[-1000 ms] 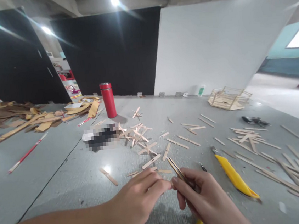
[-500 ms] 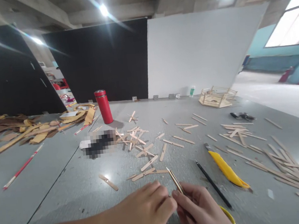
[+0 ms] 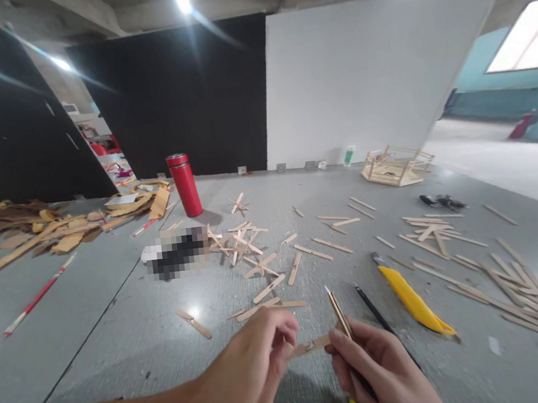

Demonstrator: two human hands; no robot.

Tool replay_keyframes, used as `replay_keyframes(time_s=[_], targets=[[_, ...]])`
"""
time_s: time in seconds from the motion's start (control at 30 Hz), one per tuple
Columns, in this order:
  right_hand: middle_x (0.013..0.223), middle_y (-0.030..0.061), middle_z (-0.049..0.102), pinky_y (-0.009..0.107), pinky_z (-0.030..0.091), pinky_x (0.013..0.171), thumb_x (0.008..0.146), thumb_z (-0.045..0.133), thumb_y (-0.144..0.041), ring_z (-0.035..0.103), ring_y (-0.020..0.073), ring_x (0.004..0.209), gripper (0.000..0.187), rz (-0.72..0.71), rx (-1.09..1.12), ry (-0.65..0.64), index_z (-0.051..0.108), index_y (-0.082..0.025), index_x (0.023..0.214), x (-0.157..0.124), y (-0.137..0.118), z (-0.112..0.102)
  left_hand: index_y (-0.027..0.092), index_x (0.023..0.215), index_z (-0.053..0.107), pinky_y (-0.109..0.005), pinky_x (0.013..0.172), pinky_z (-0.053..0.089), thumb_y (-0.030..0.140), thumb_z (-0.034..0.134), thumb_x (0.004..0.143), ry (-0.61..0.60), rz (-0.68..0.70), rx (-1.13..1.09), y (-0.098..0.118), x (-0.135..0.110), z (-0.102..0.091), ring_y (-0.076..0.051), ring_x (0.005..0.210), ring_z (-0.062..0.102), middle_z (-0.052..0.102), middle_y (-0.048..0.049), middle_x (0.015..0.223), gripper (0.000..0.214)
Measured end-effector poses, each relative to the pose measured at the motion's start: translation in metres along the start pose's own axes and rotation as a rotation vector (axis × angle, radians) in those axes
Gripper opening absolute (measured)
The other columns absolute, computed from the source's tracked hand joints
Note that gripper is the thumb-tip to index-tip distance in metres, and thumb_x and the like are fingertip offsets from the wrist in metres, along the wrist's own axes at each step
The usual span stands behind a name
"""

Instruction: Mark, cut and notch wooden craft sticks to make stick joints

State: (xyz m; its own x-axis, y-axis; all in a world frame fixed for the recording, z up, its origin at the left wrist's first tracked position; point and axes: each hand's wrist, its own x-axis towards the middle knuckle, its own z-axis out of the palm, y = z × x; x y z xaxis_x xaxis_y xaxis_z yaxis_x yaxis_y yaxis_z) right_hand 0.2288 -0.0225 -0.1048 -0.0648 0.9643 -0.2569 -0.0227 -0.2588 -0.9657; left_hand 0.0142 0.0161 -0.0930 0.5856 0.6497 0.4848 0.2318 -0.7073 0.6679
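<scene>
- Left hand, lower centre: fingers pinch 1 end of a short stick. Half a second earlier these fingertips pressed against the other hand; now a gap shows between the hands, bridged by that stick.
- Right hand, right of lower centre: fingers clenched around thin upright sticks, held above the tabletop. The short stick's far end meets them at the thumb.
- Nearby, untouched: black pencil, yellow cutter, loose sticks; red flask at upper left.

Flask behind scattered sticks; knife right of pencil.
</scene>
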Motion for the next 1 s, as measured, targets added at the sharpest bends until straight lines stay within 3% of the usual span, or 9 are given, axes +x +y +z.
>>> replay_keyframes(time_s=[0.07, 0.17, 0.23, 0.4, 0.5, 0.57, 0.77, 1.0], targets=[[0.06, -0.0043, 0.057, 0.018, 0.017, 0.042, 0.093, 0.06, -0.067, 0.032, 0.0021, 0.039, 0.052, -0.039, -0.028, -0.006, 0.059, -0.017, 0.081, -0.002, -0.001, -0.002, 0.02, 0.125, 0.056, -0.028, 0.074, 0.052, 0.033, 0.051, 0.104, -0.071, -0.179, -0.088, 0.002, 0.002, 0.0, -0.017, 0.082, 0.064, 0.07, -0.0066, 0.1, 0.025], [0.06, -0.0046, 0.055, 0.02, 0.019, 0.042, 0.097, 0.057, -0.064, 0.031, 0.0032, 0.04, 0.05, -0.082, -0.107, -0.032, 0.058, -0.017, 0.081, -0.004, -0.002, -0.003, 0.02, 0.094, 0.065, -0.023, 0.055, 0.043, 0.042, 0.048, 0.105, -0.273, -0.432, -0.22, 0.006, 0.007, 0.0, -0.013, 0.062, 0.059, 0.068, -0.0016, 0.074, 0.031], [0.059, -0.0062, 0.049, 0.021, 0.021, 0.042, 0.099, 0.054, -0.06, 0.032, 0.006, 0.043, 0.044, -0.132, -0.193, 0.013, 0.058, -0.018, 0.086, -0.004, -0.002, -0.004, 0.019, 0.081, 0.061, -0.022, 0.052, 0.039, 0.041, 0.043, 0.107, -0.304, -0.492, -0.221, 0.004, 0.008, -0.001, -0.011, 0.055, 0.054, 0.064, 0.0006, 0.065, 0.039], [0.059, -0.0075, 0.047, 0.024, 0.036, 0.048, 0.107, 0.042, -0.038, 0.043, 0.012, 0.047, 0.029, -0.467, -0.701, 0.183, 0.06, -0.021, 0.124, -0.003, 0.009, -0.016, 0.018, 0.084, 0.059, -0.023, 0.056, 0.041, 0.034, 0.037, 0.11, -0.24, -0.428, -0.02, -0.011, 0.009, 0.0, -0.01, 0.054, 0.054, 0.062, 0.0027, 0.063, 0.037], [0.076, -0.001, 0.067, 0.023, 0.05, 0.057, 0.108, 0.042, -0.025, 0.061, 0.0133, 0.056, 0.039, -0.626, -0.932, 0.084, 0.053, -0.025, 0.145, -0.002, 0.021, -0.022, 0.018, 0.08, 0.061, -0.026, 0.058, 0.04, 0.031, 0.041, 0.108, -0.281, -0.402, 0.035, -0.023, 0.011, 0.0, -0.012, 0.054, 0.053, 0.06, 0.0022, 0.062, 0.036], [0.093, 0.0042, 0.072, 0.023, 0.057, 0.064, 0.108, 0.039, -0.019, 0.07, 0.0146, 0.068, 0.046, -0.673, -1.0, -0.008, 0.046, -0.026, 0.153, -0.001, 0.027, -0.024, 0.017, 0.08, 0.062, -0.028, 0.059, 0.038, 0.028, 0.044, 0.106, -0.306, -0.382, 0.082, -0.031, 0.011, -0.001, -0.014, 0.057, 0.053, 0.06, 0.0009, 0.064, 0.034], [0.084, 0.0043, 0.07, 0.026, 0.058, 0.056, 0.104, 0.037, -0.012, 0.072, 0.0174, 0.064, 0.049, -0.739, -1.19, -0.058, 0.046, -0.017, 0.152, 0.001, 0.032, -0.021, 0.018, 0.076, 0.058, -0.029, 0.059, 0.03, 0.026, 0.044, 0.105, -0.358, -0.349, 0.207, -0.042, 0.008, 0.002, -0.017, 0.062, 0.051, 0.053, 0.001, 0.063, 0.032], [0.078, 0.0011, 0.063, 0.03, 0.056, 0.05, 0.1, 0.033, -0.003, 0.069, 0.0175, 0.058, 0.052, -0.822, -1.394, -0.06, 0.042, -0.007, 0.152, 0.002, 0.035, -0.018, 0.019, 0.072, 0.053, -0.029, 0.049, 0.019, 0.022, 0.045, 0.103, -0.351, -0.31, 0.254, -0.044, 0.005, 0.008, -0.011, 0.045, 0.028, 0.035, 0.0067, 0.053, 0.033]])
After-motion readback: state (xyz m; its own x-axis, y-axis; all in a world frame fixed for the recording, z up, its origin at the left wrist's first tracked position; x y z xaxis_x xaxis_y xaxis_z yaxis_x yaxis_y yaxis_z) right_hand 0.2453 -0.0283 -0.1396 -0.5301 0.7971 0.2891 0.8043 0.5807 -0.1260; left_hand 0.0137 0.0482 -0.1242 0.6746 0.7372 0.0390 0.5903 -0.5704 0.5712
